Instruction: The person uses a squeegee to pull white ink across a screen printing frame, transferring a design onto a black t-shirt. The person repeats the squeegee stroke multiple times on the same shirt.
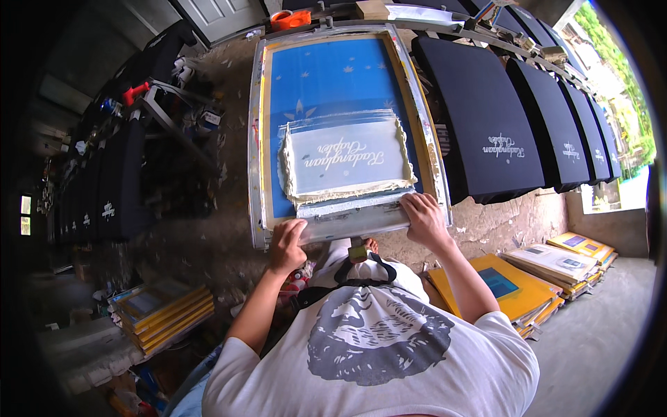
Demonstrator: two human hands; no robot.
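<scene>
My left hand [286, 247] grips the left end of a wide squeegee [354, 219], fingers curled over its edge. At the other end of the squeegee, my right hand [425, 221] holds on the same way. The squeegee lies across the near part of a printing screen with a pale frame [258, 139] and blue mesh [326, 69]. A thick ridge of white ink [347, 189] runs just ahead of the blade and up both sides of a whitened patch with lettering [347, 154]. Small leaf shapes show in the far mesh. What lies under the screen is mostly hidden.
Black garments [479, 104] with white lettering lie on boards in a row at right. More dark garments [118, 181] hang at left beside a metal stand with a red handle [135, 92]. Framed screens are stacked low at left [163, 313] and right [479, 285]. An orange object [290, 19] sits beyond the screen.
</scene>
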